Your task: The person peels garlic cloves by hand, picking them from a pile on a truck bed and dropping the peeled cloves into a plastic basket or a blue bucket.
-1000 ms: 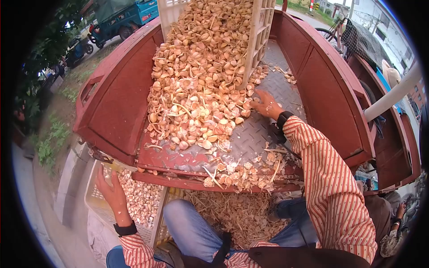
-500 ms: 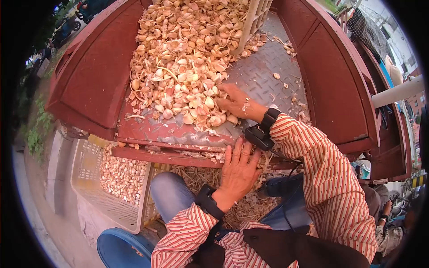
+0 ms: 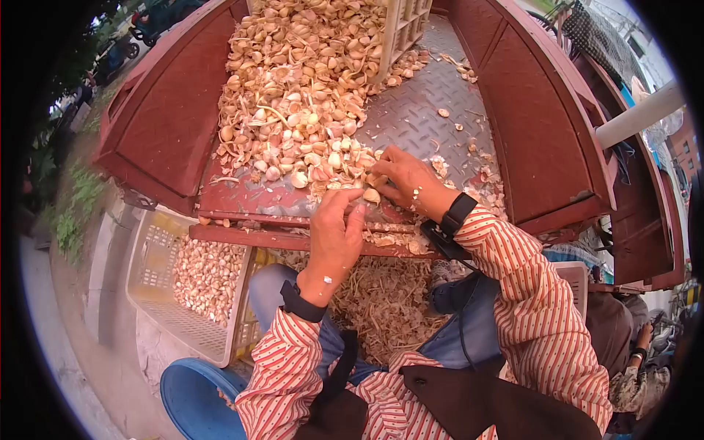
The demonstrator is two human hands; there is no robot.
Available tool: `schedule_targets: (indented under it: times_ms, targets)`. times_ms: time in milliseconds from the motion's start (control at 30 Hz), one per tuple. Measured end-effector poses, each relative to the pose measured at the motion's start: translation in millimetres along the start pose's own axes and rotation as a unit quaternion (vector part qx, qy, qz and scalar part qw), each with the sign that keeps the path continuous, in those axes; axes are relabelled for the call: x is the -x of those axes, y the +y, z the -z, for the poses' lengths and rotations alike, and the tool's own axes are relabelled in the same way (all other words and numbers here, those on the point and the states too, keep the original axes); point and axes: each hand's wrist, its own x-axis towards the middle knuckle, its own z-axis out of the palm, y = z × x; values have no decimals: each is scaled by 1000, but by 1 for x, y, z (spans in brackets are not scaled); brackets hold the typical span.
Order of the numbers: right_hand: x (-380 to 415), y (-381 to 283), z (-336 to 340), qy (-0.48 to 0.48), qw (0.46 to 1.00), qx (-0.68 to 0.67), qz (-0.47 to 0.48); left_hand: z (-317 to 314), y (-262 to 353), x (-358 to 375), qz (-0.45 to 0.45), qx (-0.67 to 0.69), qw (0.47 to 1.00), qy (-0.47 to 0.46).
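Observation:
A heap of garlic cloves (image 3: 293, 110), mixed with papery skins, lies on the red metal truck bed (image 3: 253, 199). At its front edge, my right hand (image 3: 414, 182) has its fingers and thumb curled on a garlic clove, partly hidden by the fingers. A pale clove (image 3: 372, 196) shows just below those fingertips. My left hand (image 3: 336, 236) is raised over the bed's front lip, close to the right one. Its fingers are half bent, with the thumb apart from them and nothing visible between them.
A plastic crate (image 3: 139, 268) of smaller cloves stands below on the left, beside a blue tub (image 3: 183, 400). Dry stalks and skins (image 3: 389, 308) cover the ground between my knees. A pale crate (image 3: 403, 29) stands upright against the heap; red side panels (image 3: 532, 125) flank the bed.
My left hand has lifted from the bed's front edge and moved up and left beside the heap. My right hand has shifted slightly right, its fingers now curled at the heap's front corner.

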Motion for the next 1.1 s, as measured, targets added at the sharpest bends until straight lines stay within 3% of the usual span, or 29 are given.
schedule_targets:
  times_ms: [133, 233, 300, 433, 500, 533, 700, 767, 867, 967, 1000, 1100]
  targets:
    - [1, -7, 2, -33, 997, 43, -47, -11, -20, -15, 38, 13, 999, -12]
    - [6, 0, 4, -2, 998, 54, 35, -19, -31, -25, 61, 9, 996, -61]
    - [0, 5, -2, -10, 998, 57, 9, -22, -25, -30, 94, -4, 991, -92]
    - [-1, 1, 8, 1, 1000, 26, 7, -25, -16, -33, 178, 110, 974, -85]
    - [2, -17, 23, -49, 994, -73, -56, -24, -5, -30, 227, 212, 947, -79]
    - [7, -26, 25, -12, 988, -146, -38, -25, -5, -28, 215, 267, 937, -70]
    - [23, -32, 23, -33, 970, -226, -85, -25, -12, -12, 201, 347, 915, -44]
    - [26, -33, 29, -91, 945, -292, -118, -24, -16, -4, 217, 444, 868, -46]
    - [34, -33, 23, -86, 867, -474, -128, -22, -14, 13, 254, 529, 809, -30]
    - [37, -56, 34, -95, 931, -341, -85, -17, -4, 26, 302, 604, 737, 6]
    - [37, -60, 32, -70, 959, -273, 21, -17, 1, 29, 318, 615, 722, 6]
    - [40, -72, 27, -74, 976, -180, 102, -19, 8, 36, 351, 646, 678, 18]
